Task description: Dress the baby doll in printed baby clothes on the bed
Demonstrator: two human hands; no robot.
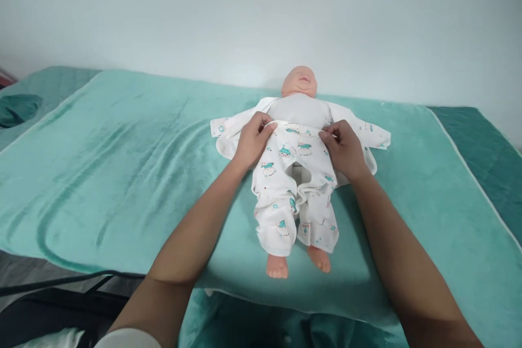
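A baby doll (299, 82) lies on its back on a teal blanket (122, 168), head toward the wall, bare feet toward me. It wears white trousers (285, 196) printed with small teal figures. An open white jacket (369, 133) of the same print is spread under its arms, leaving the grey chest bare. My left hand (253, 141) pinches the trousers' waistband at the doll's left-in-view side. My right hand (345, 149) pinches the waistband on the other side. Both hands are closed on the fabric.
The blanket covers a bed that runs against a pale wall (261, 11). A darker green quilted cover (489, 163) shows at the right edge. A dark green cloth (18, 109) lies at far left. A black cable (53, 281) crosses the floor at lower left.
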